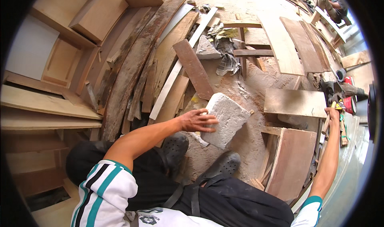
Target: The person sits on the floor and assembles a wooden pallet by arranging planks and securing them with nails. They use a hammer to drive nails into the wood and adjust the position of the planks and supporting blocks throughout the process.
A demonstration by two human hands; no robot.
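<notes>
My left hand [198, 120] rests flat, fingers spread, on the left side of a rough grey stone block [229, 116], which lies tilted on the sawdust-covered floor. My right hand [333, 114] reaches far to the right and is closed around a pale wooden stick [325, 126] at the edge of a cluttered surface. My two black perforated shoes [175, 147] [225, 163] stand just below the block.
Long planks and worn boards [132, 63] are piled at left beside plywood cabinet parts [98, 13]. A brown plywood sheet [294, 163] and a smaller board [294, 102] lie at right. Red cans [350, 104], a tape roll [341, 74] and crumpled cloth [226, 53] are nearby. Another person [330, 4] sits at top right.
</notes>
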